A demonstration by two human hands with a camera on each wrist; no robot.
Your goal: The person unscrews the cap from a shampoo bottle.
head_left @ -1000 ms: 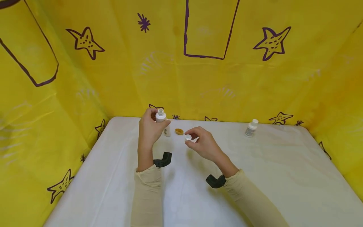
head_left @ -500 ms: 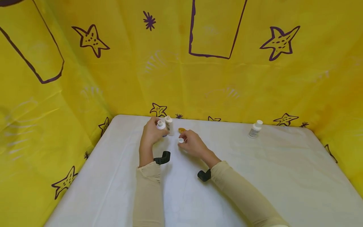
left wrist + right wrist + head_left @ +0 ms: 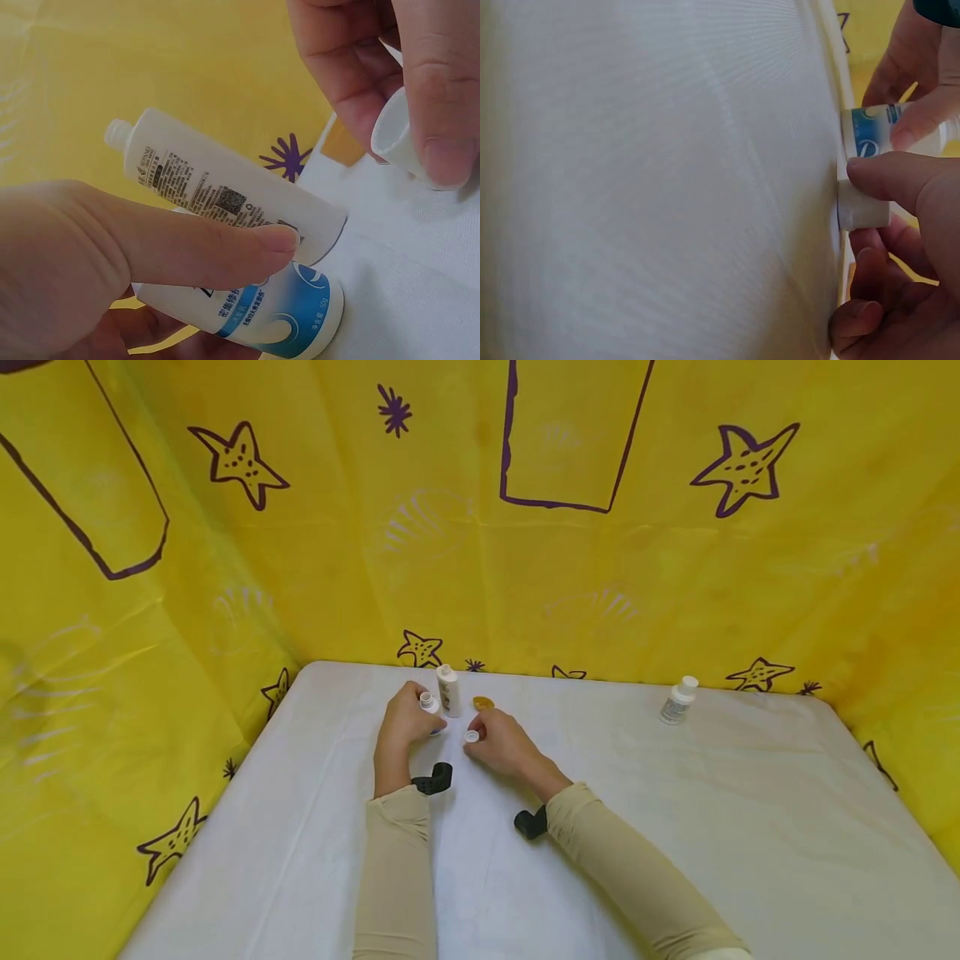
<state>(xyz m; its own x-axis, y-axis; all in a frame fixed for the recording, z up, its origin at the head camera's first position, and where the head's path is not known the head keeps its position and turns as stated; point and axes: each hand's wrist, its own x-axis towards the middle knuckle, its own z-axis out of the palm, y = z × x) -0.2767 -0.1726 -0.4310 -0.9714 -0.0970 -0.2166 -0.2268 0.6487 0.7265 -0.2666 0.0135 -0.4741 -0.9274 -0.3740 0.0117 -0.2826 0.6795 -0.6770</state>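
Observation:
My left hand (image 3: 405, 718) grips a small white bottle (image 3: 429, 702), uncapped and upright at the tabletop. Its blue label (image 3: 285, 322) shows below the thumb in the left wrist view. Between thumb and fingers, my right hand (image 3: 506, 743) pinches a white bottle cap (image 3: 471, 737) with its hollow side up; the right wrist view has this cap (image 3: 864, 207) low at the cloth. Just behind the gripped bottle stands a taller white bottle (image 3: 447, 692) with printed text and an uncapped neck. A small orange-yellow object (image 3: 483, 702) lies behind the right hand, its kind unclear.
A capped white bottle (image 3: 678, 700) stands far to the right near the back edge. White cloth covers the table (image 3: 480, 877). Yellow sheeting (image 3: 442, 568) with purple drawings rises behind and at both sides.
My left hand has lowered the blue-labelled bottle from the air to the tabletop, baring the taller bottle behind. My right hand has come left and down with the cap.

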